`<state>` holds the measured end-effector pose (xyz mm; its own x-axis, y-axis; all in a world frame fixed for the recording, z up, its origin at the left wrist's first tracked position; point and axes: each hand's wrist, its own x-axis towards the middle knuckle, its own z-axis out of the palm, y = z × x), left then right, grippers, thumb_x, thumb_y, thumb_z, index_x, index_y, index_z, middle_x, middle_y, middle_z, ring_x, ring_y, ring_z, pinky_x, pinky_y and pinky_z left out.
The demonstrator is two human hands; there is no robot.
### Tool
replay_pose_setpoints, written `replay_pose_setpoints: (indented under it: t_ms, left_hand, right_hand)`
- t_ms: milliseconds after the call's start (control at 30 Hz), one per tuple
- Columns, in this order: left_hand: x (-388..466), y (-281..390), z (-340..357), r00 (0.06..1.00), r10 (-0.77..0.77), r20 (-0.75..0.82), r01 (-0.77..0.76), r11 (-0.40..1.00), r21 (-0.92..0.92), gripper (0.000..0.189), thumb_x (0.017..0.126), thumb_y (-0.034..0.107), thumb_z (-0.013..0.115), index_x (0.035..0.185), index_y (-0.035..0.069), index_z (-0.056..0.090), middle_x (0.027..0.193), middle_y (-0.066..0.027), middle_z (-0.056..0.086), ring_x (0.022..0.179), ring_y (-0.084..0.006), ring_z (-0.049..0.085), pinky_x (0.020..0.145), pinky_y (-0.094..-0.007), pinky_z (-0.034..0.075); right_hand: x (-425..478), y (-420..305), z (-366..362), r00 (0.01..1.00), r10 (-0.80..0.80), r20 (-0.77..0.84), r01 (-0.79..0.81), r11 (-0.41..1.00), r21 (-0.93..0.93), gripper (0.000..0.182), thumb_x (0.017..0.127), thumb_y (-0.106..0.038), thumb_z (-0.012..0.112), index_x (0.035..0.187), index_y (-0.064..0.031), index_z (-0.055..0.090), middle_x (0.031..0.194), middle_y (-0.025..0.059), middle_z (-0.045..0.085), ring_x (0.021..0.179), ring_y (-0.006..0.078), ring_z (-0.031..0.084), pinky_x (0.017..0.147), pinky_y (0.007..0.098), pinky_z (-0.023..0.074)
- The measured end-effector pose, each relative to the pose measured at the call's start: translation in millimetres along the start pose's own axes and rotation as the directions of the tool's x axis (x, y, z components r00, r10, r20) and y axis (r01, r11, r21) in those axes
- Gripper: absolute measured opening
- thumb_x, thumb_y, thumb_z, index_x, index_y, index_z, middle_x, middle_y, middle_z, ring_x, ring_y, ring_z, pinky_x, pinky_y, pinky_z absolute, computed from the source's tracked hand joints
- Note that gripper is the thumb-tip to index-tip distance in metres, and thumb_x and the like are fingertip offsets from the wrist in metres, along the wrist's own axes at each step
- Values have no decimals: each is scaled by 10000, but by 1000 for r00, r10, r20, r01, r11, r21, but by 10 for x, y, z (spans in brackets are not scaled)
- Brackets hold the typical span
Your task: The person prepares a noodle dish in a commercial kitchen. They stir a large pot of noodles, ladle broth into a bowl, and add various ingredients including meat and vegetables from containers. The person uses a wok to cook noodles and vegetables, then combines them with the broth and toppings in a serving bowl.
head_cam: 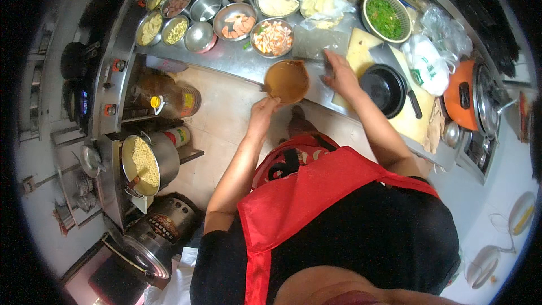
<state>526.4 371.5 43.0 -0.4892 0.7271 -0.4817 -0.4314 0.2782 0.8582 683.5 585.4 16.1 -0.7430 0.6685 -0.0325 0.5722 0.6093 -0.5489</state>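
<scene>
My left hand (264, 114) grips the near rim of a round brown bowl (288, 81), which is tilted so that its inside faces me. The bowl is held over the front edge of the steel counter (237, 61). My right hand (341, 74) is spread with nothing in it, palm side toward the counter, beside a clear plastic sheet or bag (319, 43). I cannot tell whether its fingertips touch the plastic. Just right of that hand, a glossy black bowl (381, 93) rests on a yellowish cutting board (362, 46), partly over the knife blade (387, 56). The black knife handle (415, 105) sticks out beside it.
Steel bowls of cut food line the back, including crab sticks (272, 38), sausage slices (238, 25) and white strips (277, 3). A basket of chopped greens (384, 18) and an orange cooker (459, 95) stand right. A noodle pot (169, 165) and an oil jug (190, 101) are left.
</scene>
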Motion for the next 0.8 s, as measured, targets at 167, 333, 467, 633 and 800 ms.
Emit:
replay_pose_setpoints:
  t_ms: [167, 333, 467, 633, 800]
  left_hand:
    - [477, -131, 130, 993, -89, 73, 81, 991, 103, 227, 849, 205, 577, 886, -7, 647, 833, -28, 629, 794, -86, 522, 725, -233, 407]
    - [759, -177, 280, 985, -60, 164, 27, 981, 193, 274, 845, 202, 586, 943, -50, 629, 861, -45, 636, 793, -105, 541, 731, -265, 439]
    - [935, -255, 445, 987, 14, 163, -46, 979, 197, 312, 844, 251, 588, 890, -56, 626, 784, -62, 631, 726, -127, 537, 682, -290, 446]
    - [1198, -434, 497, 972, -4, 235, -85, 926, 369, 386, 824, 352, 602, 798, -33, 612, 648, -127, 555, 612, -168, 500, 585, -346, 424]
    - [1162, -41, 570, 948, -18, 319, -171, 814, 555, 445, 822, 409, 593, 838, -34, 624, 739, -173, 601, 670, -207, 545, 629, -372, 446]
  right_hand:
    - [670, 359, -27, 982, -116, 148, 173, 862, -476, 876, 680, 1, 652, 1414, -206, 221, 1416, 118, 315, 1293, 351, 295, 1059, 404, 284]
    - [1230, 871, -236, 971, -158, 177, 218, 887, -407, 837, 683, 76, 548, 1404, -229, 255, 1432, 71, 309, 1294, 322, 320, 1039, 384, 324]
    - [1582, 1209, -407, 956, -249, 156, 293, 860, -417, 732, 716, 93, 481, 1366, -210, 339, 1392, 80, 373, 1235, 318, 401, 1019, 394, 345]
    - [1651, 1211, -438, 954, -252, 164, 295, 891, -344, 737, 717, 83, 503, 1373, -204, 329, 1393, 97, 368, 1245, 335, 384, 1039, 394, 321]
    - [1596, 958, -605, 960, -195, 199, 225, 964, -143, 772, 629, 123, 545, 1344, -121, 381, 1370, 163, 380, 1267, 322, 360, 1047, 362, 304]
